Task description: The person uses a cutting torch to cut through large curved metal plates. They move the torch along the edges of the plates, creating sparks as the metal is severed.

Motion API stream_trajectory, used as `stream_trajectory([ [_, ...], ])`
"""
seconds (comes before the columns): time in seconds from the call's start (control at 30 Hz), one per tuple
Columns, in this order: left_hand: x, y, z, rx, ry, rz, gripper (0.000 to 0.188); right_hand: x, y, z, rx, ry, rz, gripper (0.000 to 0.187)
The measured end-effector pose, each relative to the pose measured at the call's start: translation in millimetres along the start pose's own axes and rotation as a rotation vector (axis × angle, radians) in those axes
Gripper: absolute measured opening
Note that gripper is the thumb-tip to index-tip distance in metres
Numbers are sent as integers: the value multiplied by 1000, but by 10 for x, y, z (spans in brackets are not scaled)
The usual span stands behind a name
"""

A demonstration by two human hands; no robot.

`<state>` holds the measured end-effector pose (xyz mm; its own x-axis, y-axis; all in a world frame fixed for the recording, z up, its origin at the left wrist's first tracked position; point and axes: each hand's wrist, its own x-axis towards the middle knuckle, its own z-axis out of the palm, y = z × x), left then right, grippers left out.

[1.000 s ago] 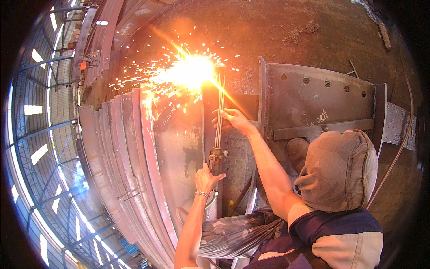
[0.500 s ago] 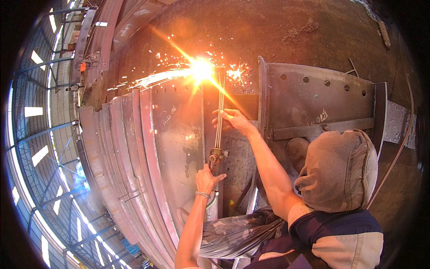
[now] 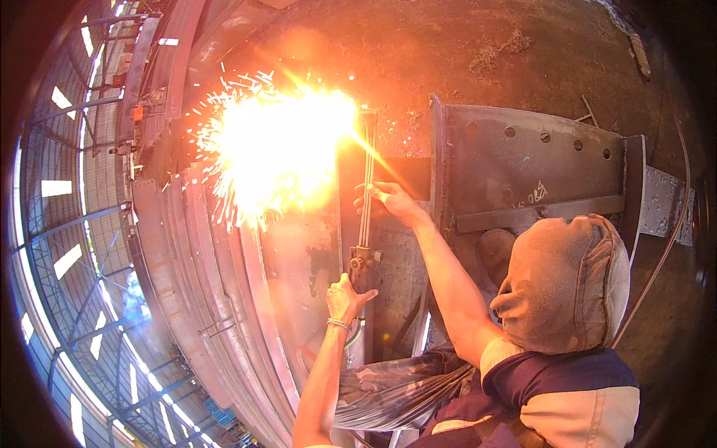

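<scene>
Holding one long, slim metal cutting torch (image 3: 360,257), two hands are steadying it: the left hand (image 3: 346,302) is wrapping its grip round the handle just below two small round knobs (image 3: 377,256), thumb jutting aside; the right hand (image 3: 391,200) is clamping its grip on the straight parallel tubes (image 3: 364,230). Beyond both grips, the torch's far end is standing beside one blinding white burst of sparks (image 3: 280,149). Rightward, one smooth brown-grey steel plate (image 3: 482,168) is showing a row of five round holes.
</scene>
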<state>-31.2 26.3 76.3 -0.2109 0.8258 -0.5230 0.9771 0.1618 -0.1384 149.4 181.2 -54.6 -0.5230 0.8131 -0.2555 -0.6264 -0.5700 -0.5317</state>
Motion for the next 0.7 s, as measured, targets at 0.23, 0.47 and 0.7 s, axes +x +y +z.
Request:
stream_trajectory([
  [0.23, 3, 4, 3, -35, -1, -7, 66, 3, 4, -15, -2, -9, -9, 39],
  [0.47, 6, -1, 5, -14, 37, 5, 67, 14, 10, -9, -26, 41, 13, 38],
  [0.7, 2, 22, -22, -75, -11, -37, 67, -9, -1, -26, 20, 36, 6, 36],
])
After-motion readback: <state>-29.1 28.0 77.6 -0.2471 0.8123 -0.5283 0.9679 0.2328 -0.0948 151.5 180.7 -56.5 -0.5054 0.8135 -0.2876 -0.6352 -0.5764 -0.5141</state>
